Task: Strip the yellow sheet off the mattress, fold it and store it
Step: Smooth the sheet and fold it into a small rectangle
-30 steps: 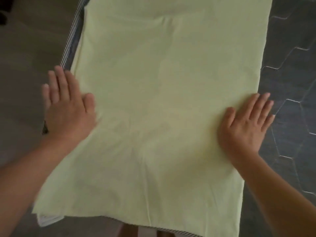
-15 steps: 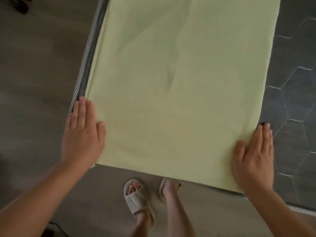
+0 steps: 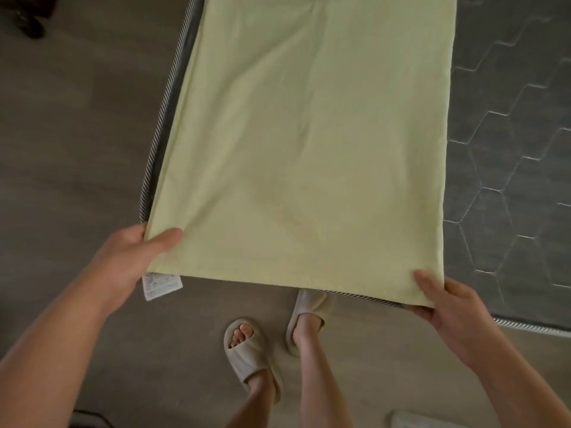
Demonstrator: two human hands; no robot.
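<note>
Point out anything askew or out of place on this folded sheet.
A white care label pokes out from under the yellow sheet at the near corner pinched by the left hand. The right hand grips the other corner. Otherwise the sheet lies flat.

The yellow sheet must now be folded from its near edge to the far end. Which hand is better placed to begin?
Neither clearly: the left hand and the right hand each pinch one near corner of the yellow sheet, thumbs on top. Probably both should lift together.
</note>
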